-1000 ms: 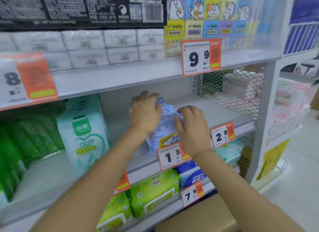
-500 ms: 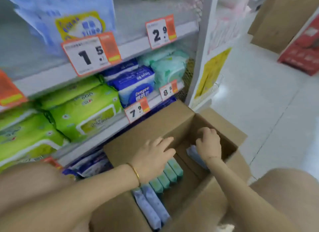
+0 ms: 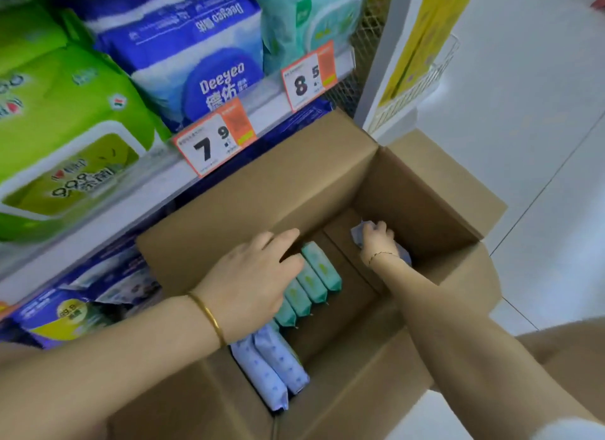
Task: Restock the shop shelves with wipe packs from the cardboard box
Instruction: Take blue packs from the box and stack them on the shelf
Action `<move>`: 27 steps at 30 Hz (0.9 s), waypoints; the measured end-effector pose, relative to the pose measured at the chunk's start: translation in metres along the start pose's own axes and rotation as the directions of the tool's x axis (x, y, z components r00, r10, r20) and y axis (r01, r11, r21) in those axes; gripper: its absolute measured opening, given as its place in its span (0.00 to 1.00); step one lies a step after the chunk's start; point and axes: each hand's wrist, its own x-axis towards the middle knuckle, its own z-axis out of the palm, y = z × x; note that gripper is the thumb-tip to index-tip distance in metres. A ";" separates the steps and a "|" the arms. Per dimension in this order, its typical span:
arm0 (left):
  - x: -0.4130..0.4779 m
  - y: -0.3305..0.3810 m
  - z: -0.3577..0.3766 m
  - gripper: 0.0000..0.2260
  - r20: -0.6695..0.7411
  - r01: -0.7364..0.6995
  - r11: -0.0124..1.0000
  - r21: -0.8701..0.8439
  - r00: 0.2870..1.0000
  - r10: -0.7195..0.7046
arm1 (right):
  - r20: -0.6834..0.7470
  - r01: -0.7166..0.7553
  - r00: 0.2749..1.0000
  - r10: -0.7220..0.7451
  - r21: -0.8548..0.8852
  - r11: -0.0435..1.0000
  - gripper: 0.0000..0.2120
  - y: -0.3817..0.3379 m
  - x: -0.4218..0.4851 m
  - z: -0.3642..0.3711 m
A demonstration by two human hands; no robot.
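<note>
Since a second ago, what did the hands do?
Both hands left the upper shelf and went down into the cardboard box. The right hand grips a pale blue pack at its far end; the left hand reaches over the green packs. Those stayed in their row.

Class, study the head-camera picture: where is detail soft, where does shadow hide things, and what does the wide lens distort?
Head view: small print on the price tag is smeared; shadow darkens the cardboard box around the right hand gripping a pale blue pack; the shelf upright leans and the forearms look stretched.
</note>
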 end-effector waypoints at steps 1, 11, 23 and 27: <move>0.000 0.000 0.001 0.19 0.009 0.006 1.000 -0.014 1.000 -0.006 | 0.018 0.002 1.000 -0.002 -0.020 1.000 0.28 0.002 0.005 0.005; 0.000 0.006 -0.005 0.18 0.043 0.064 0.991 -0.120 0.997 -0.059 | 0.089 0.075 0.995 -0.039 -0.440 0.895 0.29 0.002 0.011 0.018; -0.005 0.016 -0.021 0.20 0.103 0.055 0.989 -0.136 0.994 -0.041 | 0.082 -0.109 0.994 0.073 0.652 0.751 0.14 -0.024 -0.067 -0.049; -0.012 0.020 -0.030 0.29 0.079 0.056 0.980 -0.193 0.996 -0.041 | 0.363 -0.349 0.930 -0.052 0.920 0.179 0.19 -0.042 -0.120 -0.088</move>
